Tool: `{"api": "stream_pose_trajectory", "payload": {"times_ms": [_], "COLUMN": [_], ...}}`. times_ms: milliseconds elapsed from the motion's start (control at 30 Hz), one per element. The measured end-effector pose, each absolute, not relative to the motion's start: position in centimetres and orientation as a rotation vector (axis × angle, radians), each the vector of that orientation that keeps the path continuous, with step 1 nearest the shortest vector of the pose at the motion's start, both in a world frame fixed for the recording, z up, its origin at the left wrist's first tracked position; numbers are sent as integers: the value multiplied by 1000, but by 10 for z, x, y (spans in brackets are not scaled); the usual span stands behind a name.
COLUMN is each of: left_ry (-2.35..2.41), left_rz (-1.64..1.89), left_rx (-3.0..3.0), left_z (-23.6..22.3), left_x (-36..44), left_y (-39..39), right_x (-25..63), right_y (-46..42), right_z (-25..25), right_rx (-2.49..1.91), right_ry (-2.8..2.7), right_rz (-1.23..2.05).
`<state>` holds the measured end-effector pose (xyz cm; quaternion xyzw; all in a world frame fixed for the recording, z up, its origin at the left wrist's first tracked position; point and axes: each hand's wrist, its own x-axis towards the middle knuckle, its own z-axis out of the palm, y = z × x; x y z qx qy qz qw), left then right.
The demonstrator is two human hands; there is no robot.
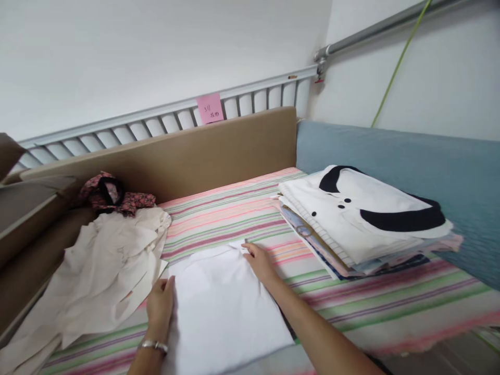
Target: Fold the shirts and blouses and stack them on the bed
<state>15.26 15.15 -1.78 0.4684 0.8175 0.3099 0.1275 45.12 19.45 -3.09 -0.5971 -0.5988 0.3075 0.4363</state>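
A folded white shirt (226,312) lies flat in front of me, with slight creases along its far edge. My left hand (160,302), with a bracelet (153,345) on the wrist, is closed on the shirt's left edge; some of its fingers are hidden. At the far right corner, my right hand (258,260) pinches the cloth between thumb and fingers. Left of the shirt, loose cream-white garments (113,265) are spread out unevenly. To the right stands a stack of folded clothes (339,255), topped by a white garment with black trim (375,195) and black buttons.
A striped cloth (230,216) covers the surface below. A crumpled floral garment (117,195) sits at the back left. Behind runs a brown padded board (219,156), with a radiator (156,125) and pink note (210,108) beyond. A blue padded board (390,156) borders the right.
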Motion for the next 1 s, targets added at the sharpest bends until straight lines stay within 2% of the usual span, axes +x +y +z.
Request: {"api": "stream_pose_trajectory", "payload": {"times_ms": [100,200,300,400,533,1000], "left_ry": [2402,2428,2258,2041,2146,2281], "left_rz": [796,836,884,659,411,282], "left_rx": [1429,1527,2015,2340,2240,1991], "left_z": [-17,-5,2,-5,-23,-21], "left_x": [151,162,192,225,239,218], "left_y": [156,145,117,88,73,80], "right_x": [454,455,447,434,423,427], "right_y": [199,190,166,140,127,128], "right_z": [-33,-16,3,0,-24,-33], "right_rx": [-1532,-1570,-1523,-1383,-1422,-1537], "right_ry": [-1529,-1555,-1785,-2107,-2246,-2349], "right_rz": [760,677,478,423,435,238]}}
